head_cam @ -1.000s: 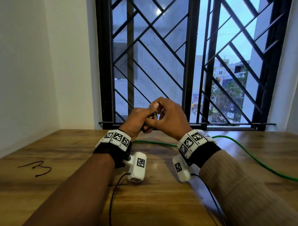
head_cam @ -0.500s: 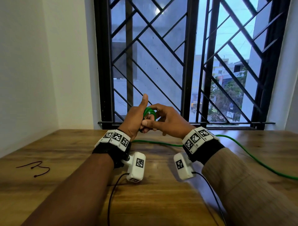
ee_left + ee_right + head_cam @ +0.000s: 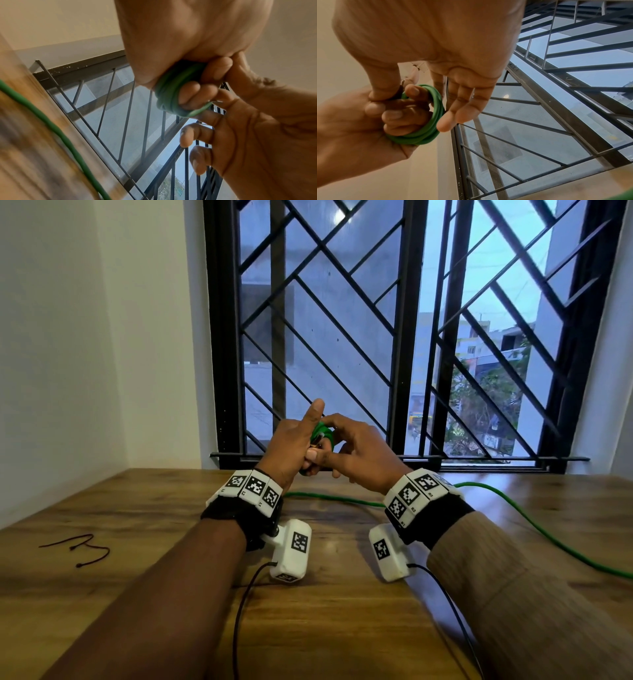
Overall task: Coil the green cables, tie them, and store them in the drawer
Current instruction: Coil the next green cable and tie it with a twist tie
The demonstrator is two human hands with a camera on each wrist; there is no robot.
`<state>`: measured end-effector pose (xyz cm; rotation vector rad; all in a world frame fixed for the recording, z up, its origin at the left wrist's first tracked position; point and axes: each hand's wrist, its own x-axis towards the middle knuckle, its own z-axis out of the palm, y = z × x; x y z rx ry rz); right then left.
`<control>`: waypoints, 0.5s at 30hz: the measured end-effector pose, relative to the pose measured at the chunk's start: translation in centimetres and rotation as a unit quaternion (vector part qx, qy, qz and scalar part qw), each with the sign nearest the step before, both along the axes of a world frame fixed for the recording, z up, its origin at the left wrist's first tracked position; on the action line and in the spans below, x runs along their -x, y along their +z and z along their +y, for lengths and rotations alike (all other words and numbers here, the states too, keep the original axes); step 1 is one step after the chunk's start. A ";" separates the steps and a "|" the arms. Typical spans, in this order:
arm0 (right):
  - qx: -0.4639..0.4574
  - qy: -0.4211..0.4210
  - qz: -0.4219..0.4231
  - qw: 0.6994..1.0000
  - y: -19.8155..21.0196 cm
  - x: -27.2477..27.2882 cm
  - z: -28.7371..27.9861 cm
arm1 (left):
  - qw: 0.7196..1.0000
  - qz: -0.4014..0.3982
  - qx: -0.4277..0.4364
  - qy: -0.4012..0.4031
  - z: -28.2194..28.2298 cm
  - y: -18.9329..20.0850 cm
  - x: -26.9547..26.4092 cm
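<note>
A small coil of green cable [image 3: 321,432] is wound round the curled fingers of my left hand [image 3: 295,447], whose thumb points up. The right wrist view shows the coil [image 3: 435,119] looped over the left fingers [image 3: 393,115]. My right hand [image 3: 356,453] meets it from the right. Its thumb [image 3: 385,83] and index finger pinch the cable's dark end against the coil, and its other fingers are stretched out. More green cable [image 3: 342,501] trails over the wooden table [image 3: 325,628] to the right edge. I cannot tell whether it joins the coil.
A thin black tie [image 3: 80,549] lies on the table at the left. A barred window [image 3: 394,337] stands just beyond the hands, and a white wall [image 3: 51,354] closes the left side. Black camera leads hang from both wrists. No drawer is in view.
The left thumb has lifted from the right hand to point up, uncovering the green coil. Both hands stay together in front of the window.
</note>
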<state>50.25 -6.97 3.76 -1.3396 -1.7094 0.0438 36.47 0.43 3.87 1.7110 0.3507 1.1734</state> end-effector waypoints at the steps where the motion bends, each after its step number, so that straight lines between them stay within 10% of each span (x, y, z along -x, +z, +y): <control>1: -0.001 -0.004 -0.005 1.000 -0.1 -0.1 0.1 | 1.000 0.003 -0.002 -0.001 0.0 0.0 0.0; 15: -0.024 -0.051 -0.069 0.996 -0.6 -0.7 0.8 | 1.000 0.011 -0.023 0.009 0.1 -0.3 -0.2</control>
